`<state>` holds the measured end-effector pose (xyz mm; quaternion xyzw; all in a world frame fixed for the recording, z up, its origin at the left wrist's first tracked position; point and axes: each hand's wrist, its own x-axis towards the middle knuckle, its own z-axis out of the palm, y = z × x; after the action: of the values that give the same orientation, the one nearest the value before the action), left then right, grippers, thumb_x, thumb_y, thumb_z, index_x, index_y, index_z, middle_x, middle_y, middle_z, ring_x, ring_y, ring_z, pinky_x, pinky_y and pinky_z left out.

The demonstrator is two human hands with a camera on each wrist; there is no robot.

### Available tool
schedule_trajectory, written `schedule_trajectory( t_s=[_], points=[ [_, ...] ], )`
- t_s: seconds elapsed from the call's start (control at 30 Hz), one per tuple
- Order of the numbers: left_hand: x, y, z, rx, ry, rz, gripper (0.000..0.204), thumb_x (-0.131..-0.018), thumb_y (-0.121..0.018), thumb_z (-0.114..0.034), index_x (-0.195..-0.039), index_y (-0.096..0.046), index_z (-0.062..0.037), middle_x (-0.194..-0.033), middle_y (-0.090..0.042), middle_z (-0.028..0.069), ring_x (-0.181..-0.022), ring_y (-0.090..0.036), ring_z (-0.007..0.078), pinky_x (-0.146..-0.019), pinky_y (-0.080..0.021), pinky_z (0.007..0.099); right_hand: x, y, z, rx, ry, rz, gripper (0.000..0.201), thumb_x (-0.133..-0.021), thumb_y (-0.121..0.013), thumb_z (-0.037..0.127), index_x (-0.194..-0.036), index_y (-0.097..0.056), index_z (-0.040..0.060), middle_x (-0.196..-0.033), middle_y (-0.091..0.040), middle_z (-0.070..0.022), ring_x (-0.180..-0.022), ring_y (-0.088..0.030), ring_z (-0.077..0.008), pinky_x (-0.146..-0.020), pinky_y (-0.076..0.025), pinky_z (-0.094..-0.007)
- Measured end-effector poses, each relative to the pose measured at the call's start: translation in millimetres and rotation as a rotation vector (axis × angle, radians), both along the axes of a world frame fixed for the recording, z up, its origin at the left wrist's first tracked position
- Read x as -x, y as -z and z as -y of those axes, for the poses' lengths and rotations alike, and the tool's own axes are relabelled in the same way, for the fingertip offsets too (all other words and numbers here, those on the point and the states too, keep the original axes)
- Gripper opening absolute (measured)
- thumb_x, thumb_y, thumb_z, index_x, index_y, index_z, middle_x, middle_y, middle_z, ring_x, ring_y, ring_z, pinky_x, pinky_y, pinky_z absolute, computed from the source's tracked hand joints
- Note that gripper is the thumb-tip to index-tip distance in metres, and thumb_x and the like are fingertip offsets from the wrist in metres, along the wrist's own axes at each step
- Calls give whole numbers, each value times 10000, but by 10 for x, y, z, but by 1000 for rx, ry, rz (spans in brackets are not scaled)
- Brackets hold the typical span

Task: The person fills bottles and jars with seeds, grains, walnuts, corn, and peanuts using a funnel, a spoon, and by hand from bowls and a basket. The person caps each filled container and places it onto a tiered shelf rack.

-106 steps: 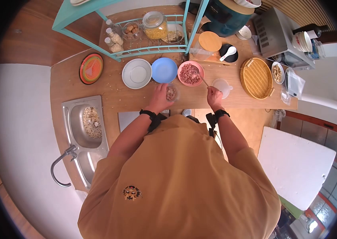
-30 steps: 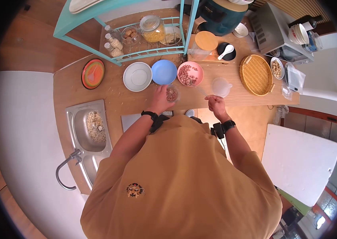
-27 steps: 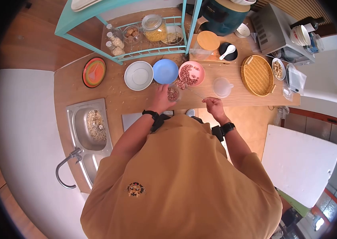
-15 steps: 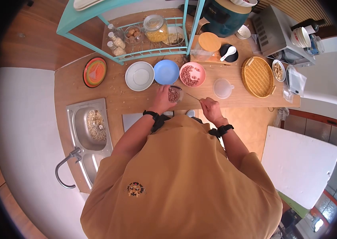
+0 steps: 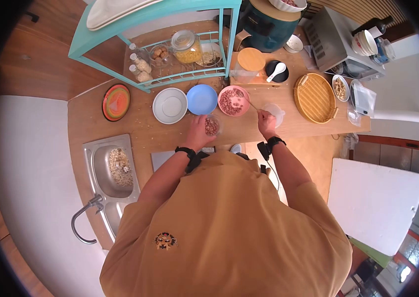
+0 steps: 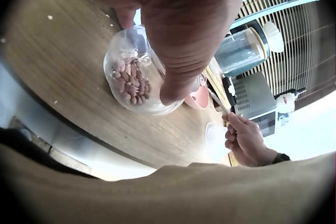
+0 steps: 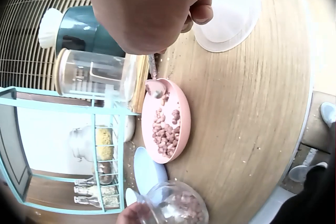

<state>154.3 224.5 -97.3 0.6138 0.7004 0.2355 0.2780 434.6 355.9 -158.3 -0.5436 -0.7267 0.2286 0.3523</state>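
My left hand [image 5: 198, 133] grips a clear jar [image 6: 116, 43] that stands on the counter with a heap of reddish peanuts [image 6: 130, 83] in it. My right hand [image 5: 267, 123] holds the handle of a metal spoon [image 7: 153, 68]. The spoon's bowl end dips into a pink bowl [image 7: 186, 121], at the side away from the jar. More peanuts [image 7: 166, 139] lie in that bowl, with bare patches of its floor showing. Just beyond the jar sits a blue bowl [image 5: 202, 99], beside the pink one. A translucent white lid [image 7: 231, 24] lies partly under the right hand in the head view.
A grey-white bowl [image 5: 169, 105] and a colourful plate [image 5: 116, 102] stand to the left. Behind the bowls is a turquoise rack [image 5: 184, 75] with jars. A wicker tray [image 5: 314, 98] lies at the right; a sink [image 5: 106, 171] is at the near left.
The spoon has gone from over the jar back into the pink bowl, my right hand moving forward and right with it. My left hand has stayed on the jar.
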Motion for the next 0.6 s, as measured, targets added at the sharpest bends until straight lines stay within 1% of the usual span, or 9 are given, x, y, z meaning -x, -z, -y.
schedule_trajectory(
  t_s=[0.1,0.17,0.2,0.27,0.3,0.37,0.4,0.47,0.6],
  points=[
    [-9,-43,-3,58,1,-1,898,-584,-835,-213,-1330,-382,-3,-1326,-439,188,-1237,-395,367,-1065,-346,431,64,55,13,75,-53,32,241,-894,-597,252,-886,-689,30,-718,-626,-206,-645,-615,-359,-599,-481,-402],
    [-6,-33,-3,51,-1,-2,900,-583,-835,-215,-1330,-381,-3,-1327,-437,188,-1238,-394,367,-1064,-346,431,59,64,35,338,-128,141,221,-875,-617,241,-887,-687,32,-728,-619,-212,-631,-608,-341,-610,-481,-401],
    [-4,-12,1,43,-1,-3,902,-582,-835,-217,-1331,-381,-3,-1329,-435,187,-1239,-393,367,-1064,-345,431,58,92,48,339,-131,141,221,-875,-617,241,-887,-687,32,-728,-619,-212,-631,-608,-341,-610,-481,-401],
    [-6,26,10,14,-6,-8,894,-576,-838,-225,-1319,-394,-2,-1311,-448,188,-1226,-405,366,-1055,-350,432,72,109,85,335,-150,50,209,-880,-618,212,-864,-689,16,-622,-601,-150,-517,-558,-252,-515,-449,-363],
    [-4,42,9,-17,-9,-12,887,-569,-841,-233,-1307,-407,-2,-1293,-461,189,-1214,-416,365,-1046,-354,432,78,94,93,336,-151,51,209,-880,-618,212,-864,-689,16,-622,-601,-150,-517,-558,-252,-515,-449,-363],
    [-5,69,11,-22,-9,-13,884,-567,-841,-231,-1304,-409,-2,-1288,-462,188,-1210,-418,365,-1044,-356,432,71,21,110,913,27,-320,219,-909,-586,201,-849,-670,8,-524,-488,-24,-432,-443,-135,-413,-355,-287],
    [-5,74,8,-29,-8,-16,881,-564,-842,-229,-1300,-412,-3,-1283,-464,188,-1207,-421,364,-1041,-358,432,59,-46,119,914,27,-318,219,-909,-586,201,-849,-670,8,-524,-488,-24,-432,-443,-135,-413,-355,-287],
    [-5,81,7,-36,-8,-15,877,-562,-842,-226,-1295,-415,-3,-1275,-467,188,-1203,-422,365,-1038,-360,433,29,-139,149,1050,77,-624,196,-930,-557,178,-864,-634,11,-533,-370,61,-419,-328,-55,-384,-262,-219],
    [-7,72,1,-43,-10,-9,860,-561,-841,-219,-1280,-423,-3,-1257,-473,187,-1191,-429,366,-1028,-365,437,-71,-209,171,1031,71,-737,194,-918,-553,161,-893,-641,-10,-522,-381,48,-411,-318,-63,-390,-264,-232]
  ],
)
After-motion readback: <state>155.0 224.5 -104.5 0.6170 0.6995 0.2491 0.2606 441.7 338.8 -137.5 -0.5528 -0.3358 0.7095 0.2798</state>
